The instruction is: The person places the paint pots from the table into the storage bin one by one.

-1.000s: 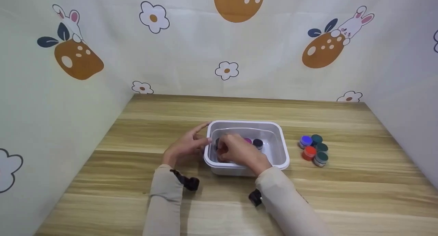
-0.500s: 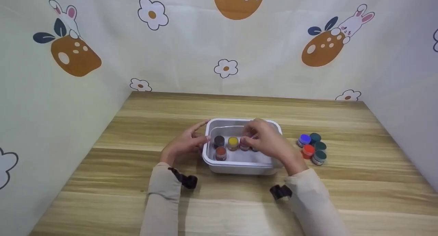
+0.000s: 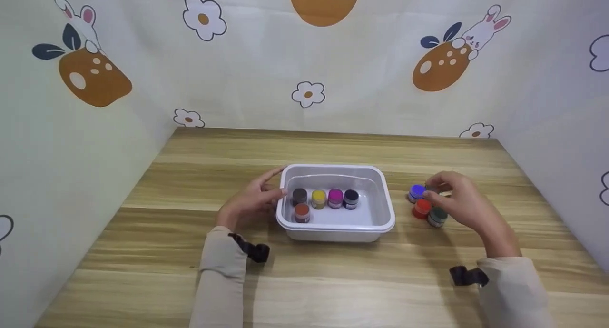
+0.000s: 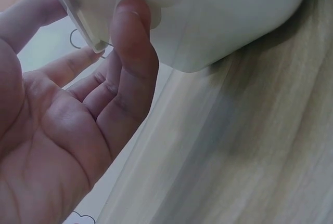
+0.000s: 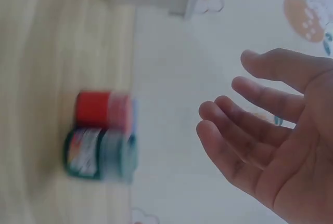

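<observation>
My left hand (image 3: pixel 247 199) holds the left side of a white plastic tub (image 3: pixel 333 235), thumb at its rim and fingertips against the outer wall, as the left wrist view shows close up. Small paint jars stand inside: a yellow one (image 3: pixel 319 199), a magenta one (image 3: pixel 335 198), a black one (image 3: pixel 351 199), a dark one (image 3: pixel 299 196) and a reddish-brown one (image 3: pixel 302 213). My right hand (image 3: pixel 461 202) hovers over the jar cluster on the right, fingers loosely bent and holding nothing. Beneath it are a blue jar (image 3: pixel 417 193), a red jar (image 3: pixel 422 208) and a dark green jar (image 3: pixel 437 217); the hand covers others.
A wooden tabletop (image 3: pixel 333 280) carries everything. A patterned cloth (image 3: pixel 247 71) with flowers and rabbits encloses the back and both sides. Black wrist cameras sit on both cuffs, the left one (image 3: pixel 257 253) close to the tub's front left corner.
My right hand has come out of the tub and swung right to the loose jars. The reddish-brown jar now stands uncovered in the tub. My left hand stays on the rim.
</observation>
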Motion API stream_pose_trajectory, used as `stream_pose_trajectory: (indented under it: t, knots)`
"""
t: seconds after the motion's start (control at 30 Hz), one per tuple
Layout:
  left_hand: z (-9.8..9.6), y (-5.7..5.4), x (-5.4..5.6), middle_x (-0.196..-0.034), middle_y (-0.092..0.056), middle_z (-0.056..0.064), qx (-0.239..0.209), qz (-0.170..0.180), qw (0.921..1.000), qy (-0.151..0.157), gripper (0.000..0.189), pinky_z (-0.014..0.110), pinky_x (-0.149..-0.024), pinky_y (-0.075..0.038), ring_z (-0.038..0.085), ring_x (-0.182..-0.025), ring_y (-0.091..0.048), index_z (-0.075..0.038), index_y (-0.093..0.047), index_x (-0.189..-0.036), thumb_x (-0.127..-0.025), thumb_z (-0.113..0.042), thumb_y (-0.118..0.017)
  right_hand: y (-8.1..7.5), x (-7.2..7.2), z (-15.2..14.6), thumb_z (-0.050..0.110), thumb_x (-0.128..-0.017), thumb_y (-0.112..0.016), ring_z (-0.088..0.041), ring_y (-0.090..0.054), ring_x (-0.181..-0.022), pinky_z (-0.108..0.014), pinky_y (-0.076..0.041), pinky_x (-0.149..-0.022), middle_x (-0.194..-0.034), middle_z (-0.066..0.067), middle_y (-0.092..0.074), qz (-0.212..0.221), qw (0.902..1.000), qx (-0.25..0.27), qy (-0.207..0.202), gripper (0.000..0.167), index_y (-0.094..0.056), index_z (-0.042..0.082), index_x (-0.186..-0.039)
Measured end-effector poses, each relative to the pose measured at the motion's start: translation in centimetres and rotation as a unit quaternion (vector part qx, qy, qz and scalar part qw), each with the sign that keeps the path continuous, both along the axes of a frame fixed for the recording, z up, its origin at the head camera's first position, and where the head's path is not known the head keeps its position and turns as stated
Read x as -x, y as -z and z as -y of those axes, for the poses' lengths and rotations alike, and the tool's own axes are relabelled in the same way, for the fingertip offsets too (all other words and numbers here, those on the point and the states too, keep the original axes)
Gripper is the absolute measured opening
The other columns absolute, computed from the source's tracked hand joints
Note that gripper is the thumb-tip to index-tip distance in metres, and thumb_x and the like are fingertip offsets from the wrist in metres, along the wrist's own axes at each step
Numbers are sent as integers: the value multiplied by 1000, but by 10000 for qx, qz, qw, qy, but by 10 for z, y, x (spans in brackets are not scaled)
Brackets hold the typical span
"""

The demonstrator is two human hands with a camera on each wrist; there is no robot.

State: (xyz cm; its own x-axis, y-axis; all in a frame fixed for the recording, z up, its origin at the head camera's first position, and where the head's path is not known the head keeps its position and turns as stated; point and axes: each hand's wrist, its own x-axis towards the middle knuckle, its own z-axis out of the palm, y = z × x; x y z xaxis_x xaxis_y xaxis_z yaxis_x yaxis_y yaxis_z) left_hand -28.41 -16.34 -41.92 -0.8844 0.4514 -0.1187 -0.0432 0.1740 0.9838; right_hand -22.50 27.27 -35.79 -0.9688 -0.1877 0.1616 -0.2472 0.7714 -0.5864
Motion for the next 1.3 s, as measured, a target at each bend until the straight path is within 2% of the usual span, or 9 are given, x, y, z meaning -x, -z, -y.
stream_pose_trajectory:
  t: [0.13,0.3,0.43,0.53,0.77,0.93,1.17,1.3]
  knots:
    - [1,0,0,-116,-65,23,-14,-9,10000,-5,76,34,-78,-57,17,-83,-64,-20,-25,-158,-94,-21,-65,15,1,-19,13,-92,-68,-38,-64,-102,-51,-55,-84,-106,-21,-68,151,9997,-157,86,26,-65,-7,-109]
    - [1,1,1,-116,-65,22,-49,51,10000,-18,76,34,-78,-56,19,-84,-64,-21,-25,-158,-94,-21,-66,31,2,-34,15,-88,-73,-35,-63,-99,-49,-53,-83,-102,-18,-68,312,9989,-335,129,29,-67,-6,-109]
    - [-1,2,2,-116,-65,22,-61,84,9999,-23,76,34,-79,-56,19,-84,-64,-22,-25,-158,-94,-20,-66,39,2,-41,15,-86,-75,-37,-61,-100,-47,-54,-81,-108,-21,-67,503,9980,-324,221,34,-66,-6,-112]
    - [-1,1,0,-115,-66,21,-31,58,10000,-43,76,35,-79,-57,19,-85,-65,-22,-26,-158,-94,-21,-66,43,2,-43,17,-85,-77,-36,-60,-98,-44,-54,-79,-106,-21,-65,616,9973,-306,267,37,-66,-6,-112]
    - [-1,0,-2,-102,-67,14,-190,39,9998,-14,74,33,-71,-54,15,-74,-59,-18,-25,-158,-95,-16,-63,45,1,-42,24,-83,-80,-34,-61,-98,-49,-52,-86,-105,-20,-65,817,9956,-311,324,46,-64,-5,-114]
    - [0,0,-2,-106,-67,16,-218,114,9997,-76,75,33,-72,-55,15,-75,-60,-19,-26,-158,-94,-17,-64,46,1,-40,21,-84,-78,-34,-61,-99,-51,-52,-87,-104,-19,-66,915,9947,-298,354,43,-63,-6,-115]
    - [0,1,-1,-112,-66,20,-103,-23,9999,-31,74,35,-78,-56,16,-82,-63,-20,-26,-158,-94,-17,-64,42,-2,-39,14,-85,-76,-35,-62,-98,-51,-53,-86,-101,-19,-67,661,9970,-292,282,34,-66,-6,-110]
    - [0,1,0,-115,-65,22,-51,-54,10000,8,75,36,-81,-56,17,-86,-63,-20,-25,-158,-94,-18,-64,30,-6,-36,14,-86,-75,-34,-63,-97,-50,-54,-84,-99,-18,-68,417,9984,-256,277,33,-66,-7,-111]
